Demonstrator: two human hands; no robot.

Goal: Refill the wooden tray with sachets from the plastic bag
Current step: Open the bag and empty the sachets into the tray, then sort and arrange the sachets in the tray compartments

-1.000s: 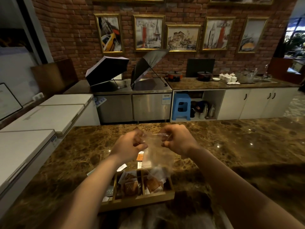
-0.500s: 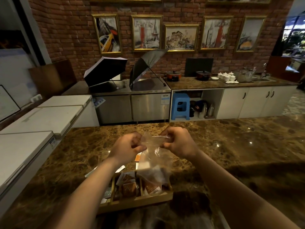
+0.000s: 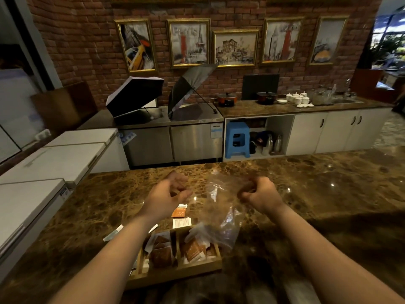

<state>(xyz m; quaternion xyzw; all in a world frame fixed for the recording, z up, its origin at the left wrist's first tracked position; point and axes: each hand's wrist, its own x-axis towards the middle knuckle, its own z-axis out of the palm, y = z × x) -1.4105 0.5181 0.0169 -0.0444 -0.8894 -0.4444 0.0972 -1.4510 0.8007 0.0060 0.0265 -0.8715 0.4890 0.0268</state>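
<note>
The step in hand appears to be emptying: the clear, crinkled plastic bag [image 3: 221, 207] is hanging at the centre of the frame, its lower end reaching down to the right compartment of the light wooden tray [image 3: 182, 270], which is sitting on the brown marble table [image 3: 328, 194] at lower centre. The right hand [image 3: 260, 194] is pinching the upper edge of the bag, fingers curled tight on the film. The left hand [image 3: 166, 194] is hovering left of the bag, fingers loosely curled and apart from it, gripping nothing. Orange and white paper sachets [image 3: 192, 249] are lying in the tray compartments; whether any are remaining inside the bag cannot be told, as the film is blurred. Two loose sachets [image 3: 180, 216] are lying on the table just above the tray, below the left hand. The next move probably calls for shaking or lifting the bag clear, then gathering the loose sachets into the tray.
</note>
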